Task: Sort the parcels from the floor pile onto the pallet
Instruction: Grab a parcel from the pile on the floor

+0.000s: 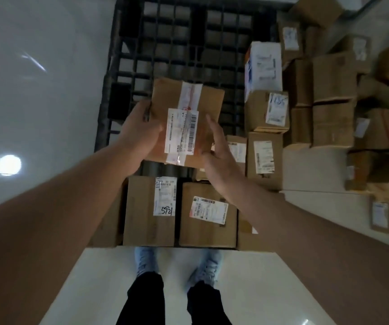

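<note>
A black plastic pallet (188,43) with an open grid top lies on a pale, glossy floor (36,90) that throws back a round spot of ceiling light off to the pallet's left. The person stands at the pallet's near edge, light blue shoes (146,261) on a lighter strip of floor, black trousers above them.

Over the pallet's near half a flat brown parcel (186,106) is held up in the air, a band of clear tape down its middle and a white barcoded label stuck across that. The left hand (139,130) grips the parcel's left edge, fingers curled under and thumb on top. The right hand (217,156) is open, fingers straight and spread, the palm against the parcel's near right corner.

On the pallet's near edge sit two cardboard boxes side by side, one labelled box (148,212) with handwritten digits and a second box (207,214) to its right. Along the pallet's right side more labelled boxes stand in a row, among them a white box (263,64). Beyond the pallet's right edge a loose floor pile (353,102) of brown cartons is heaped up.
</note>
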Motion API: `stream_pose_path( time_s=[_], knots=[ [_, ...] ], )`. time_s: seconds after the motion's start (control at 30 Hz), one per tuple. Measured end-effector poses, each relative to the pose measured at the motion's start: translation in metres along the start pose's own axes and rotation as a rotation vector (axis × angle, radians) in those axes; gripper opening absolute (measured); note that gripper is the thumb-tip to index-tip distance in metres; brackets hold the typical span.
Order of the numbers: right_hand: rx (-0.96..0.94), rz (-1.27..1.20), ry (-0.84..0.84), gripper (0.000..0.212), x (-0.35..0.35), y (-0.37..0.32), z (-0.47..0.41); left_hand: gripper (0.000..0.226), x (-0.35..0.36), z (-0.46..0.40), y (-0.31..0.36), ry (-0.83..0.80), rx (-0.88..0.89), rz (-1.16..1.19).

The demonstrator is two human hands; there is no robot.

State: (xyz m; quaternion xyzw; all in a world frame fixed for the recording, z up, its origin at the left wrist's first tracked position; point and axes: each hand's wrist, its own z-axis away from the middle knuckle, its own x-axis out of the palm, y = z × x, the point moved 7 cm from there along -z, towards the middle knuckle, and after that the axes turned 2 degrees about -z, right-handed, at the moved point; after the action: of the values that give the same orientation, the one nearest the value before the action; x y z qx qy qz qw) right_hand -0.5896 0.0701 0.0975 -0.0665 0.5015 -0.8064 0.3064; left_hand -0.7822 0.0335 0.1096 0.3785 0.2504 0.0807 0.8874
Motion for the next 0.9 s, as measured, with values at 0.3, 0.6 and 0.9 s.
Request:
stream_pose_path(
  time_s=[0.3,0.6,0.9],
  knots=[
    [0.096,-0.172,0.012,0.072,0.052,0.081,-0.066,0.069,0.017,-0.078,-0.101,-0.152,-0.132,0.088],
    [0.177,-0.094,0.075,0.081,0.062,0.145,-0.09,0.066,0.059,-0.11,-0.161,-0.232,-0.184,0.134],
    [0.153,0.097,0.126,0.084,0.072,0.175,-0.092,0.058,0.07,-0.124,-0.192,-0.21,-0.221,0.12]
  ],
)
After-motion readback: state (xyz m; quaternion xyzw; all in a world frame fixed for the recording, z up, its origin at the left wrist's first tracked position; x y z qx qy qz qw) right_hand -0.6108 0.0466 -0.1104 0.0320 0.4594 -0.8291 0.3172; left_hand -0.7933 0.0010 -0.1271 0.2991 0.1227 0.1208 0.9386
